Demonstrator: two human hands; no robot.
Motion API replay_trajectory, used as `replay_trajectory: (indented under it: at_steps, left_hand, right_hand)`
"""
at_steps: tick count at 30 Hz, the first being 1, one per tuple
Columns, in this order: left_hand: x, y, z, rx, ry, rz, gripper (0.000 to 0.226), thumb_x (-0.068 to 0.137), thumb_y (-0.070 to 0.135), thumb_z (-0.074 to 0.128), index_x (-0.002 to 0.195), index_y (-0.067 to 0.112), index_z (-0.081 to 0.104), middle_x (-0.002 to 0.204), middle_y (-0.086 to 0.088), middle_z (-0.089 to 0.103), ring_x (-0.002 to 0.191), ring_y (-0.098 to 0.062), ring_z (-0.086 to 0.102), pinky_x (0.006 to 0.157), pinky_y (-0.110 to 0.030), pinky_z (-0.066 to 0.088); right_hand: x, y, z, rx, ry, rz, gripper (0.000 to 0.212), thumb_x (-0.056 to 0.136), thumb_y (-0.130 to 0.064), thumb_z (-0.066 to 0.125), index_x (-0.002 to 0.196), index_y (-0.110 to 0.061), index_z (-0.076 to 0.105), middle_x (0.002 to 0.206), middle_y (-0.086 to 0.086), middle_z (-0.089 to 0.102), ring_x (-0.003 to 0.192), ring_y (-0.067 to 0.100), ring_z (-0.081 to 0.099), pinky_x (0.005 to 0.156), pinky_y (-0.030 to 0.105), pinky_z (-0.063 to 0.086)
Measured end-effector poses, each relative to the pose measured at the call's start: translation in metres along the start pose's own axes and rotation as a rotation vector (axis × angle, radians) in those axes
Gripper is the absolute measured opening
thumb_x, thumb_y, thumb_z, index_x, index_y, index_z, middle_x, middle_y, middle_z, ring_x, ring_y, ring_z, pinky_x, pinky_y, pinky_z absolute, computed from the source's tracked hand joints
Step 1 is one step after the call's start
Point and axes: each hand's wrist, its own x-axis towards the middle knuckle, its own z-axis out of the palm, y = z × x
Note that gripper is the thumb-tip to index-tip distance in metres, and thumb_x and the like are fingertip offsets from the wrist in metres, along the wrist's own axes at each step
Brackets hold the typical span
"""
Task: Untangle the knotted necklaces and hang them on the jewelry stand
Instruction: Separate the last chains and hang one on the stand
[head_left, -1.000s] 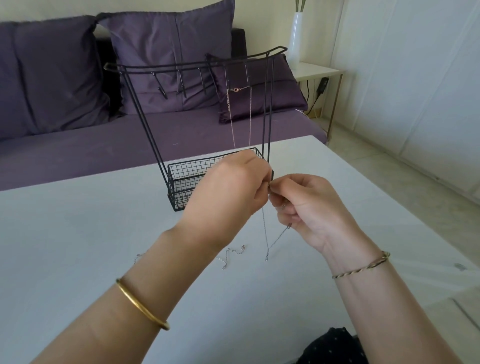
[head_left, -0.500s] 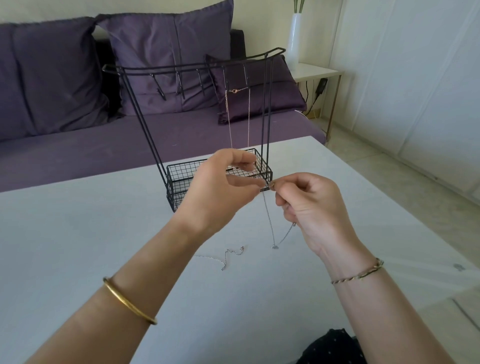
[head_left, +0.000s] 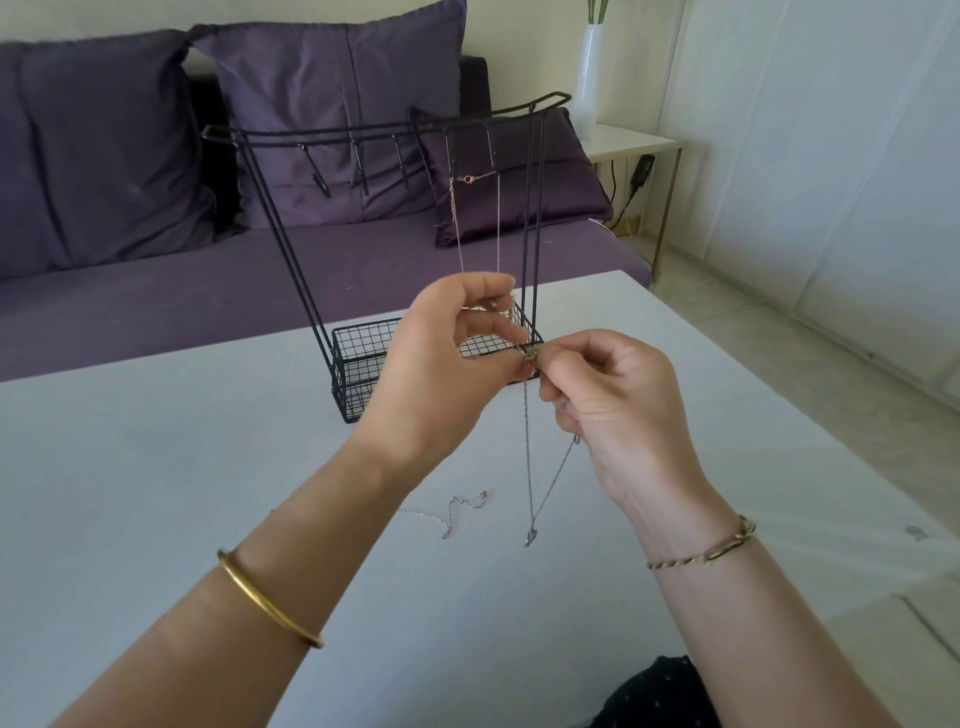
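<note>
Bare desk (head_left: 156, 467) spreads wide to the left of the hands, and a narrower strip runs to their right as far as the desk edge. Straight ahead the jewelry stand (head_left: 358, 395) blocks the way. Its wire basket sits just behind the left hand (head_left: 436, 374), and its right uprights (head_left: 529, 223) rise just behind the fingertips. Under the hooks (head_left: 358, 166), the span between the left legs and the hung necklace (head_left: 470, 179) is open. The silver necklace (head_left: 528, 467), pinched by the left and the right hand (head_left: 613, 405), hangs between the wrists. A loose chain (head_left: 457, 501) lies on the desk near the left forearm.
</note>
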Motion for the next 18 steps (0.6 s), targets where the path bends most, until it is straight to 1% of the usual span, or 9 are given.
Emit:
replay_trajectory:
  at_steps: [4,10,15,18]
  left_hand:
    - [-0.0005,0.0005,0.0015,0.002,-0.007,0.024,0.05,0.078,-0.014,0.065,0.109,0.024,0.054,0.112,-0.002,0.059,0.089,0.001,0.063,0.067,-0.016,0.054]
    - [-0.0005,0.0011,0.0029,-0.032,-0.021,0.018,0.05,0.078,-0.015,0.064,0.108,0.024,0.054,0.112,-0.005,0.06,0.086,0.003,0.063,0.068,-0.015,0.052]
    - [-0.0006,0.0014,0.0029,-0.02,-0.028,0.026,0.052,0.078,-0.015,0.065,0.107,0.026,0.054,0.112,-0.003,0.061,0.09,0.0,0.064,0.075,-0.024,0.057]
    - [-0.0005,0.0019,0.0027,-0.032,-0.028,0.029,0.052,0.077,-0.016,0.064,0.106,0.027,0.054,0.111,-0.003,0.06,0.091,-0.002,0.064,0.074,-0.024,0.057]
  right_hand:
    - [0.0,-0.0001,0.0,-0.016,0.012,-0.006,0.022,0.079,0.008,0.054,0.061,-0.004,0.06,0.046,-0.002,0.051,0.041,0.011,0.03,0.04,0.017,0.025]
    - [0.0006,-0.0018,0.0009,0.011,0.009,0.023,0.022,0.079,0.007,0.053,0.062,-0.005,0.06,0.046,-0.001,0.05,0.037,0.009,0.029,0.04,0.017,0.024]
    - [0.0007,-0.0029,0.0021,0.028,0.006,0.041,0.022,0.08,0.007,0.053,0.061,-0.004,0.059,0.046,-0.001,0.05,0.036,0.008,0.031,0.04,0.016,0.025]
    - [0.0014,-0.0028,0.0024,0.048,0.009,0.051,0.022,0.08,0.008,0.052,0.062,-0.002,0.059,0.047,0.0,0.05,0.037,0.008,0.032,0.039,0.016,0.025]
